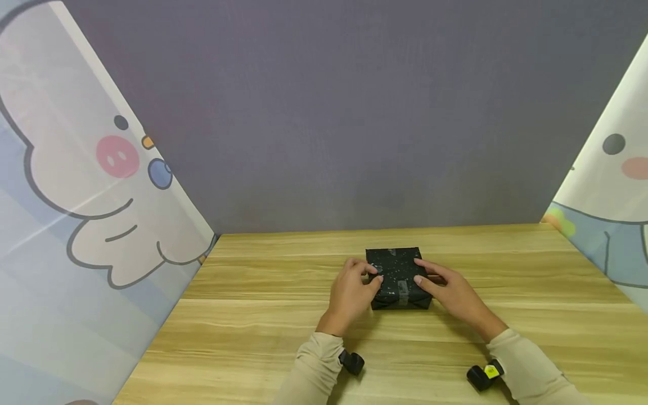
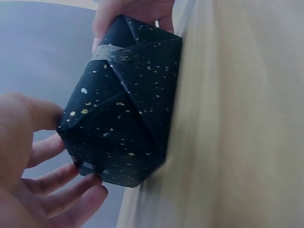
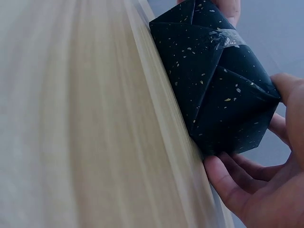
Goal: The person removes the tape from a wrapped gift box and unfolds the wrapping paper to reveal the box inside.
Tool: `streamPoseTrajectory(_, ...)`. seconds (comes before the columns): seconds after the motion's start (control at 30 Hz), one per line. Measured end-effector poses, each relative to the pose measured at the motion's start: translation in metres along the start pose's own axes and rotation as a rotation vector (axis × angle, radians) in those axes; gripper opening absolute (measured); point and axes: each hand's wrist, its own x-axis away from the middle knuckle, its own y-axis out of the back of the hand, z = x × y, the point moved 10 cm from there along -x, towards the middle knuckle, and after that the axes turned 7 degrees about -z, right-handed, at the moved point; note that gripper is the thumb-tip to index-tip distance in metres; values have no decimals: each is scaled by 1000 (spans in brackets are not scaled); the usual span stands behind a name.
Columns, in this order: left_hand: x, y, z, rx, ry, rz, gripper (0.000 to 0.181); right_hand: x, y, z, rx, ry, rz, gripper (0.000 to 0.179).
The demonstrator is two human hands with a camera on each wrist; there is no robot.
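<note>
A box wrapped in black paper [image 1: 397,267] with light flecks sits on the wooden table. Clear tape [image 1: 403,291] runs over its near edge, and folded paper flaps show on the near end [image 2: 137,99]. At the box's left side, my left hand [image 1: 349,292] holds it with the thumb at the top edge and the fingers along the side. From the right, my right hand [image 1: 453,292] grips the opposite side, thumb and index finger on the top edge. In the right wrist view, its lower fingers [image 3: 225,183] touch the box's side near the tabletop. The underside is hidden.
The wooden table [image 1: 243,326] meets a grey panel [image 1: 324,124] behind the box. Cartoon-printed sheets stand along the left [image 1: 66,185] and right [image 1: 617,225] sides. Black wrist cameras are strapped over both beige sleeves [image 1: 531,368].
</note>
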Motion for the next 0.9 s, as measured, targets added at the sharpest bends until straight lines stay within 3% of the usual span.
streamPoseTrajectory(0.37, -10, -6, -12, -162, -78, 35, 25, 0, 3, 3, -8, 1, -3, 56)
streamPoseTrajectory(0.6, -13, -11, -15, -190, -87, 134, 28, -1, 1, -4, 8, -2, 7, 57)
streamPoseTrajectory(0.77, -14, -8, -17, -220, -125, 142, 23, -1, 1, -3, 2, 14, -1, 55)
streamPoseTrajectory(0.9, -14, -8, -15, -206, -115, 152, 23, -1, 1, -2, 1, 16, -5, 55)
